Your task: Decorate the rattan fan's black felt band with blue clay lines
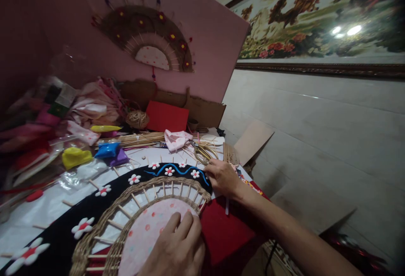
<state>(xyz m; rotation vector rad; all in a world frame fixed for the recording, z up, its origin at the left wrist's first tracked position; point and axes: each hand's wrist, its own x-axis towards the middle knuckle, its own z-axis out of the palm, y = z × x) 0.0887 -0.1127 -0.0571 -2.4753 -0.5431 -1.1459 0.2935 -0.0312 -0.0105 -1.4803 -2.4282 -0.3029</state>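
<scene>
A fan-shaped craft piece (pixel 95 208) lies on the table: a black band with white-and-red flowers and a blue wavy line, a woven straw border (pixel 148 185), wooden sticks, and a pink dotted centre (pixel 145 234). My left hand (pixel 177 248) lies flat on the pink centre, fingers stretched out together. My right hand (pixel 223 177) rests at the fan's far right edge, fingers curled down onto the black band near the blue line; whether they pinch anything is hidden.
Gold scissors (pixel 202 151), a bundle of sticks (pixel 142 139), a ball of twine (pixel 137 119), red card (pixel 167 117), coloured clay lumps (pixel 76 156) and fabric litter the back. A finished fan (pixel 148 40) hangs on the pink board. Tiled wall stands to the right.
</scene>
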